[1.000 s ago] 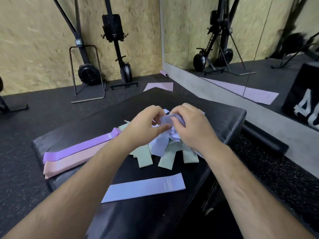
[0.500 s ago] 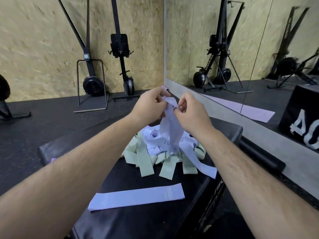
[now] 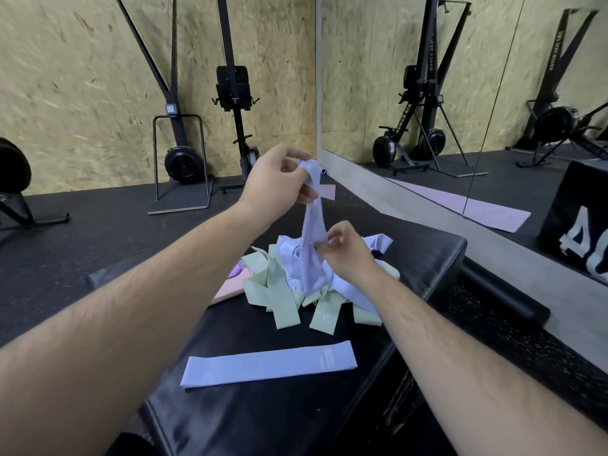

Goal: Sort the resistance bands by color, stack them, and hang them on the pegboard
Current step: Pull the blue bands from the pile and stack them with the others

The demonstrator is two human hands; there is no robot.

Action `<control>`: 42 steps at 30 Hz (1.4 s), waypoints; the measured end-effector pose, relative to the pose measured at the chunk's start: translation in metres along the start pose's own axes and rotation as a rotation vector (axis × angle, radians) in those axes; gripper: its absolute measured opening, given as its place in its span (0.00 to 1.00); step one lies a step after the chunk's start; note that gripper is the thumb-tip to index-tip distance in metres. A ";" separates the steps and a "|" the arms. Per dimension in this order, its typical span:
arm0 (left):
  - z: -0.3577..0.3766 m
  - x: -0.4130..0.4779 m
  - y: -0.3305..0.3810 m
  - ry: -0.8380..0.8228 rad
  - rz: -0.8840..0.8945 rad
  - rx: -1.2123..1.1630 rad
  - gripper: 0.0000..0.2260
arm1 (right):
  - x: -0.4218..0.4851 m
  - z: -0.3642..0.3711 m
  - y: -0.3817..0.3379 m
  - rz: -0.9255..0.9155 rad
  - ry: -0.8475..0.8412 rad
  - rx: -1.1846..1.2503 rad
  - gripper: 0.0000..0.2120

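A tangled pile of light blue and pale green resistance bands (image 3: 289, 297) lies on a black padded box (image 3: 427, 258). My left hand (image 3: 276, 182) pinches the top end of a light blue band (image 3: 314, 225) and holds it stretched up above the pile. My right hand (image 3: 345, 255) pinches the same band lower down, at the top of the pile. One light blue band (image 3: 268, 365) lies flat near the box's front edge. A pink band (image 3: 230, 287) and a bit of a purple band (image 3: 237, 270) show behind my left forearm.
A mirror wall (image 3: 460, 93) runs along the right. Rowing machines (image 3: 179, 159) stand against the chipboard wall behind. A pink mat (image 3: 325, 191) lies on the dark rubber floor past the box. A black roller (image 3: 503, 297) lies beside the box on the right.
My left hand has stayed high with the blue band's end. My right hand slid down the band to the pile, and the band is stretched between both hands.
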State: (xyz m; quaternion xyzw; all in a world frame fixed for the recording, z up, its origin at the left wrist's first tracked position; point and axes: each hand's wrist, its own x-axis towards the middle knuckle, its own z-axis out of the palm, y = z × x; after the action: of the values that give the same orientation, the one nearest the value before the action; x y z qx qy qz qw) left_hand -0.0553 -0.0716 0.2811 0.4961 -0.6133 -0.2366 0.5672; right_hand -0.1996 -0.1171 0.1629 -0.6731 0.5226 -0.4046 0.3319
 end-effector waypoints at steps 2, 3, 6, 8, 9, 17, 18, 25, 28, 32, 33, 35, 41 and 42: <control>-0.003 -0.001 0.003 0.016 0.006 0.001 0.12 | -0.005 0.010 0.003 0.020 -0.059 -0.025 0.12; -0.005 -0.001 0.004 0.027 0.005 0.018 0.11 | -0.005 0.014 0.005 0.012 -0.071 -0.048 0.15; -0.014 -0.001 -0.002 0.066 -0.015 0.070 0.10 | -0.004 0.018 0.008 0.067 0.020 0.014 0.11; -0.021 0.001 -0.010 0.103 -0.055 0.095 0.09 | -0.001 0.012 0.010 0.091 0.084 0.061 0.12; -0.024 0.001 -0.016 0.124 -0.084 0.100 0.09 | -0.001 0.008 0.010 0.102 0.095 0.064 0.09; -0.041 0.004 -0.042 0.152 -0.300 -0.044 0.11 | -0.001 -0.026 0.018 0.154 0.018 -0.002 0.06; -0.043 0.003 -0.044 0.149 -0.316 -0.061 0.11 | -0.002 -0.029 0.017 0.161 0.003 0.005 0.06; -0.057 -0.006 -0.049 0.184 -0.309 -0.106 0.10 | -0.009 -0.028 0.014 0.183 -0.094 0.115 0.04; -0.064 -0.022 -0.051 0.184 -0.257 -0.085 0.09 | -0.012 -0.026 0.002 0.277 -0.048 0.289 0.10; -0.078 -0.052 -0.068 0.210 -0.282 -0.082 0.07 | -0.016 -0.027 -0.010 0.280 -0.041 0.328 0.12; -0.083 -0.058 -0.073 0.226 -0.301 -0.104 0.08 | -0.018 -0.027 -0.013 0.269 -0.045 0.343 0.13; -0.092 -0.068 -0.079 0.261 -0.333 -0.162 0.09 | -0.025 -0.026 -0.017 0.222 -0.064 0.339 0.14; -0.111 -0.102 -0.092 0.309 -0.349 -0.262 0.08 | -0.032 -0.018 -0.018 0.172 -0.120 0.165 0.12; -0.114 -0.107 -0.096 0.315 -0.353 -0.259 0.07 | -0.033 -0.017 -0.018 0.167 -0.109 0.126 0.10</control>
State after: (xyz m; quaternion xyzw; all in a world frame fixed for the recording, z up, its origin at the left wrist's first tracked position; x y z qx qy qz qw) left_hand 0.0686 0.0153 0.1776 0.5493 -0.3864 -0.3282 0.6643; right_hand -0.2112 -0.0816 0.1797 -0.6260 0.5314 -0.3704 0.4341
